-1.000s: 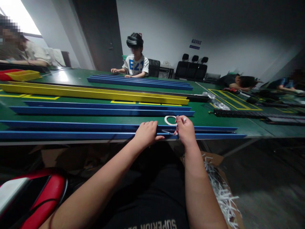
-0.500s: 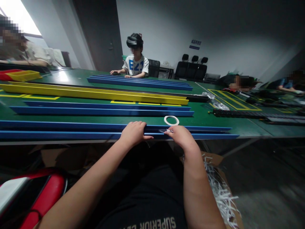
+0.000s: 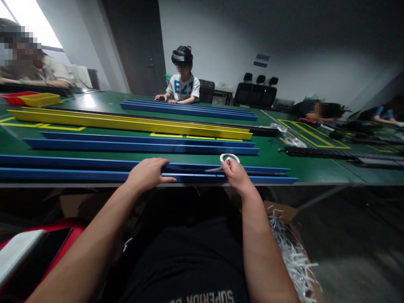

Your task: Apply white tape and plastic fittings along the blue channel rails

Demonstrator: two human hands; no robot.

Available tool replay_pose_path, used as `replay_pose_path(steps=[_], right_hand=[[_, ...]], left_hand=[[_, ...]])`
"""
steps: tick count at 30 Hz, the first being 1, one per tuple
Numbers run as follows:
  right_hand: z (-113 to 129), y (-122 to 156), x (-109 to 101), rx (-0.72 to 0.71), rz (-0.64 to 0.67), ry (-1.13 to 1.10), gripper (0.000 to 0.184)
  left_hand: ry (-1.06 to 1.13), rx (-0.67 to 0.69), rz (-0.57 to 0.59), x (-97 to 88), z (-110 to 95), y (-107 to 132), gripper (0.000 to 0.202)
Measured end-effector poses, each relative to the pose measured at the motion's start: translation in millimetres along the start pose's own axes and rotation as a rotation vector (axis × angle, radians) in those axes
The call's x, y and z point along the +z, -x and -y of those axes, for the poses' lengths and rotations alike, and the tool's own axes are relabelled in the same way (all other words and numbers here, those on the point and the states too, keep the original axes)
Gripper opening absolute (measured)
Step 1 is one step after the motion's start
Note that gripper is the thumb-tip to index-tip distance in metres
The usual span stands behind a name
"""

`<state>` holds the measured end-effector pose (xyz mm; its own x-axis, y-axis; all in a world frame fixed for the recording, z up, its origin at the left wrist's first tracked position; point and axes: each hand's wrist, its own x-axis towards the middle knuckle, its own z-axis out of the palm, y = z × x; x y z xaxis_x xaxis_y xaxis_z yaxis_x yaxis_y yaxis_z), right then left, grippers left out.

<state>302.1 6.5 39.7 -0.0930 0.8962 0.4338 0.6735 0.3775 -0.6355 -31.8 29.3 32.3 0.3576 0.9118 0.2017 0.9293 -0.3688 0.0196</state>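
A long blue channel-shaped rail point(image 3: 195, 177) lies along the near edge of the table, its open side up. My left hand point(image 3: 147, 172) grips it, with the thumb on the near wall and the fingers reaching over into the channel. Over the rail's right part, my right hand point(image 3: 235, 173) is closed in a pinch on a thin whitish strip point(image 3: 213, 169), which runs left from the fingers into the channel. A white ring-shaped roll of tape point(image 3: 224, 156) lies on the table just behind the right hand, which partly covers it.
Farther back on the green table point(image 3: 303, 168) lie another blue rail point(image 3: 142, 145), a yellow rail point(image 3: 126, 122) and more blue rails point(image 3: 189, 110). A box of shredded strips point(image 3: 293, 252) stands below at right. A co-worker point(image 3: 183, 84) sits opposite.
The near blue rail has slid left, and my left hand has moved left with it. My right hand has risen a little with the strip, now overlapping the tape roll.
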Motion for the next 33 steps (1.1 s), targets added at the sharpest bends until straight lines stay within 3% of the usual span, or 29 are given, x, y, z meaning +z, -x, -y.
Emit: replay_pose_path(steps=[6, 9, 13, 16, 19, 23, 27, 33], right_hand=[[-16, -1, 13, 0.124, -0.304, -0.231, 0.032], [-17, -3, 21, 0.205, -0.304, -0.372, 0.033], [-12, -3, 27, 0.203, -0.356, -0.532, 0.038], [-10, 0, 25, 0.202, -0.395, -0.431, 0.039], [-9, 1, 23, 0.172, -0.387, -0.250, 0.035], [-4, 1, 20, 0.118, -0.315, -0.150, 0.037], [-4, 3, 10, 0.108, -0.125, 0.098, 0.031], [-21, 11, -18, 0.116, 0.177, 0.369, 0.021]], left_hand=[[-0.006, -0.002, 0.006, 2.2, 1, 1, 0.081], [-0.012, 0.009, 0.014, 3.1, 2, 0, 0.082], [0.004, 0.031, 0.058, 3.3, 6, -4, 0.082], [0.013, 0.021, 0.084, 3.3, 2, -7, 0.080], [0.065, 0.052, 0.040, 4.3, -20, -10, 0.072], [0.151, 0.180, -0.033, 8.5, -74, -20, 0.067], [0.115, 0.217, -0.072, 13.6, -119, -35, 0.075], [0.049, 0.183, -0.085, 15.1, -131, -43, 0.070]])
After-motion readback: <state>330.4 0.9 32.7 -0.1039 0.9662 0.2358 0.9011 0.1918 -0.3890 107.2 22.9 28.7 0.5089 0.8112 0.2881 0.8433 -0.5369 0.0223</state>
